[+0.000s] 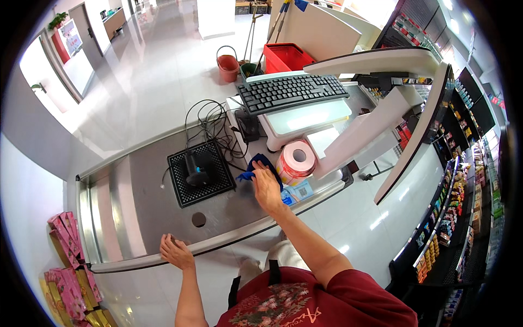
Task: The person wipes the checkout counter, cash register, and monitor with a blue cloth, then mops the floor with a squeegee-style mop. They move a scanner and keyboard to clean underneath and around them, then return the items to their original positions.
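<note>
My right hand (267,190) presses on a crumpled blue cloth (244,176) on the grey top of a checkout counter (163,222). Just right of the cloth stands a large roll of labels (292,167). A blue-and-white printed card (302,190) lies by the roll, near the counter's edge. My left hand (177,250) rests at the counter's near metal rim with curled fingers and nothing in it. Beyond it is a round hole (199,220) in the counter top. A black handheld barcode scanner (198,173) lies on a perforated black mat (179,186) between the hands, farther back.
Tangled black cables (212,126) run beside the mat. A black keyboard (292,92) sits on a white scale (310,116). Monitor panels (421,131) lean over the right side. Behind stand a pink bucket (228,67) and a red basket (286,57). Stocked shelves (445,212) line the right.
</note>
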A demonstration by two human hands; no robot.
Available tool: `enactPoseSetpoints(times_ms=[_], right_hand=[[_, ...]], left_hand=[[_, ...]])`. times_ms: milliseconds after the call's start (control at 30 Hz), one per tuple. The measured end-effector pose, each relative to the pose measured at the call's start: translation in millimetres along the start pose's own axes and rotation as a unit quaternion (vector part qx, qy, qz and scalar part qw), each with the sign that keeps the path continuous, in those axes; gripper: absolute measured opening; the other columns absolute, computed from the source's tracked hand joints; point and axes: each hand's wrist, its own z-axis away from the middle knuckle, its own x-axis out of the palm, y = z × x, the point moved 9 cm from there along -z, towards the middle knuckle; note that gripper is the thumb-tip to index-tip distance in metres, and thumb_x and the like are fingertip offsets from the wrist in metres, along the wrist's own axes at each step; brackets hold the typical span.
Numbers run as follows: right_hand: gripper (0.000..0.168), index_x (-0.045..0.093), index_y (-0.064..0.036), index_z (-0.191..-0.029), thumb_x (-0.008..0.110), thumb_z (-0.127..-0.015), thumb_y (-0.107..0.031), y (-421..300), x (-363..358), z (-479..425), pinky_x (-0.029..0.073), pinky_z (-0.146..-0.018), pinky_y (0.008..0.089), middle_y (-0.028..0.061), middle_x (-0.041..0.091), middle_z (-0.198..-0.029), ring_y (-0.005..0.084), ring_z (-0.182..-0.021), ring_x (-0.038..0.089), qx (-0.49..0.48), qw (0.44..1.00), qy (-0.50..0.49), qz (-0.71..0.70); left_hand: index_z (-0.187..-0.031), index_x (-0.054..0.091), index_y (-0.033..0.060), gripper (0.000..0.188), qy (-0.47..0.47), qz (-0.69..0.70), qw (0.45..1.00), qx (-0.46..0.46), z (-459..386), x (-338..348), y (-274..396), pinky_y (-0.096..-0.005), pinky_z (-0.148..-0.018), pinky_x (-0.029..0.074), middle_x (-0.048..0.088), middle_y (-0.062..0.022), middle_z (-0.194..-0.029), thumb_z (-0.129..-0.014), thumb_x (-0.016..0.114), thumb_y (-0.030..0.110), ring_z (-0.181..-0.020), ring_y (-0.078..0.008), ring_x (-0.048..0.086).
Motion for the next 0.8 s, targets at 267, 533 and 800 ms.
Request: enactPoseSetpoints(times_ms=[267,533,800], right_hand=[[0.014,0.054,-0.003,-0.113,0.056,-0.099,-0.006,-0.9,0.2,0.7,0.038,-0.117,0.05,0.0176,0.06,-0.14,0.0368,-0.137,0.051,0.002,1.0,0.002,0.006],[0.02,0.053,-0.002,-0.116,0.056,-0.096,-0.001,-0.7,1.3,1.1,0.039,-0.117,0.0508,0.018,0.057,-0.144,0.0393,-0.137,0.051,0.01,1.0,-0.01,0.008],[0.018,0.054,-0.002,-0.114,0.056,-0.097,-0.003,-5.8,-1.1,-1.4,0.04,-0.116,0.0508,0.0186,0.059,-0.142,0.0393,-0.136,0.052,0.008,1.0,-0.009,0.014]], left_hand=[[-0.126,0.059,0.0122,0.032,-0.017,0.001,1.0,-0.014,-0.7,1.9,-1.0,-0.0465,-0.108,0.035,0.055,-0.0056,-0.142,-0.095,0.056,0.018,-0.133,-0.029,0.048],[-0.125,0.06,0.0099,0.034,-0.009,0.015,1.0,-0.003,-0.3,1.9,-1.7,-0.0478,-0.108,0.034,0.056,-0.0079,-0.141,-0.092,0.057,0.017,-0.132,-0.0308,0.048],[-0.125,0.059,0.0108,0.032,-0.002,0.013,1.0,-0.004,1.7,4.7,-6.7,-0.0482,-0.108,0.034,0.056,-0.0077,-0.141,-0.093,0.056,0.018,-0.132,-0.0308,0.048]])
